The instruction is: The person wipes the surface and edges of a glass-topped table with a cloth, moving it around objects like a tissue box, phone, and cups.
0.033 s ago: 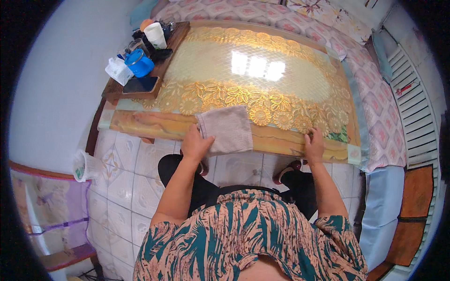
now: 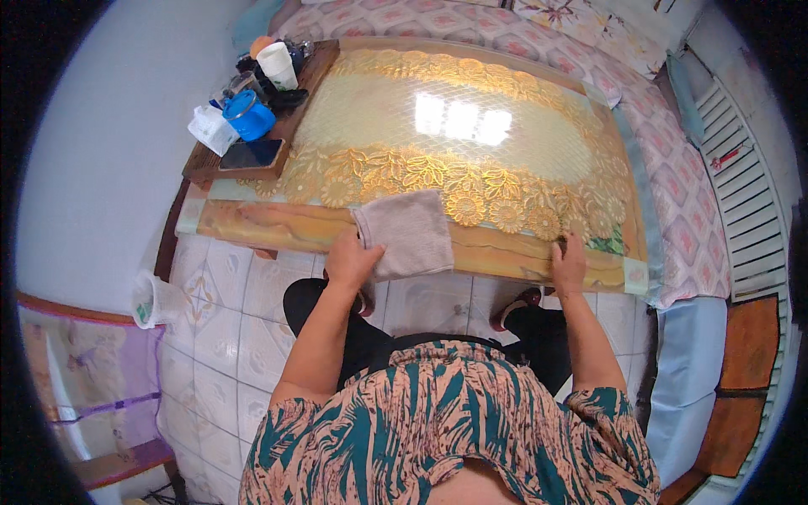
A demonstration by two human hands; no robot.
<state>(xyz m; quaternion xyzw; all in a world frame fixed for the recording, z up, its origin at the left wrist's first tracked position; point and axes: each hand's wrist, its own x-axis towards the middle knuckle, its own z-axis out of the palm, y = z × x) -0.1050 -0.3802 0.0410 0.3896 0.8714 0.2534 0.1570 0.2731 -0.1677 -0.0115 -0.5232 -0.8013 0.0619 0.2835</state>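
Note:
My left hand (image 2: 349, 261) holds a folded greyish-pink cloth (image 2: 407, 237) by its left side, thumb on top and the other fingers mostly hidden. The cloth lies over the front edge of a low table (image 2: 286, 225) and hangs a little past it. Farther right along that edge is my right hand (image 2: 569, 263). Its fingers are bent together at the border of a gold lace tablecloth (image 2: 505, 215); whether they pinch anything is too small to make out. A shiny clear cover lies over the lace and reflects a window.
On the table's left end a wooden board (image 2: 199, 162) carries a blue mug (image 2: 249, 118), a white paper cup (image 2: 276, 66), a phone (image 2: 252, 154) and a tissue pack (image 2: 212, 128). A sofa (image 2: 673, 185) borders the back and right. A white bin (image 2: 156, 300) stands on the tiled floor.
My right hand has shifted slightly to the right along the table edge, its fingers drawn closer together. My left hand and the cloth stay in place.

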